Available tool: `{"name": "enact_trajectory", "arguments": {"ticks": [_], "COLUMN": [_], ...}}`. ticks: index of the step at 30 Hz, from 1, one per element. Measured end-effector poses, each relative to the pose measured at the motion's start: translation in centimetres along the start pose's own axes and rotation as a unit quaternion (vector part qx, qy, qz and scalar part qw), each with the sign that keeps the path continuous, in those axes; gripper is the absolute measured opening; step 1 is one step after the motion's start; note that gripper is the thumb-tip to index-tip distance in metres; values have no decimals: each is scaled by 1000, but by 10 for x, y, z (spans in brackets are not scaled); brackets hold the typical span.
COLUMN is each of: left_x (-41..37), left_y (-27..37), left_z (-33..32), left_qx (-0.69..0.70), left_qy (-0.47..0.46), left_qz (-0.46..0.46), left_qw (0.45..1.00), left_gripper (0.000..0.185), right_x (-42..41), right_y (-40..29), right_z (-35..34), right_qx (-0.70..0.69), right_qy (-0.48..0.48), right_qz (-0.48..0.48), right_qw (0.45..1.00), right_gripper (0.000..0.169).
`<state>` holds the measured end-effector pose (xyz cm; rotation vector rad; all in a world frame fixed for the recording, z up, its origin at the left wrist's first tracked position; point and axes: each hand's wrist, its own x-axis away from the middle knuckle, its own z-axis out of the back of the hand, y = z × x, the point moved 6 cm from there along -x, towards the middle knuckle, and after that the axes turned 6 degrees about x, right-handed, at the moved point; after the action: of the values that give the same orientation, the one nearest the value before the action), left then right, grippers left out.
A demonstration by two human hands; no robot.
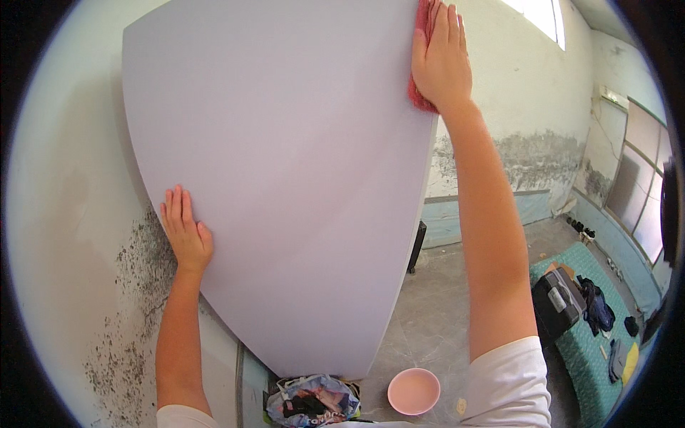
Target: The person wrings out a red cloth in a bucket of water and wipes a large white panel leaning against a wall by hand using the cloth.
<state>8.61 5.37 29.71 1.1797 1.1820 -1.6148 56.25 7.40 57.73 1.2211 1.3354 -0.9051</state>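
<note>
A tall pale lilac panel (289, 176), which looks like the side of a wardrobe or cabinet, rises in front of me. My right hand (443, 64) lies flat on a folded red cloth (424, 101), pressing it against the panel's upper right edge. My left hand (186, 231) holds nothing. It rests with its palm against the panel's left edge, the fingers pointing up and the thumb apart. The cloth is partly hidden under my right hand.
Below stands a pink basin (413, 391) on the grey tiled floor (428, 315), beside a patterned bag (316, 401). At right a green-covered bed (586, 348) bears a black suitcase (559, 299) and clothes. Dark stains mark the left wall (69, 214).
</note>
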Motion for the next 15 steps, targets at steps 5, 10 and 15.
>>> {"name": "enact_trajectory", "arguments": {"ticks": [5,10,15], "left_x": [2,0,2], "left_y": [-1,2,-6], "left_z": [-8,-7,-4], "left_qx": [9,15,-2], "left_qy": [-1,7,0], "left_qz": [1,-3,-5], "left_qw": [1000,1000,1000], "left_gripper": [71,70,69], "right_x": [-52,-14,33], "right_y": [13,-10,-44], "right_z": [-9,13,11], "right_qx": [4,-15,-7], "right_qy": [8,-19,-1], "right_qz": [-2,32,63], "right_qw": [1000,999,998], "right_gripper": [66,64,60]}}
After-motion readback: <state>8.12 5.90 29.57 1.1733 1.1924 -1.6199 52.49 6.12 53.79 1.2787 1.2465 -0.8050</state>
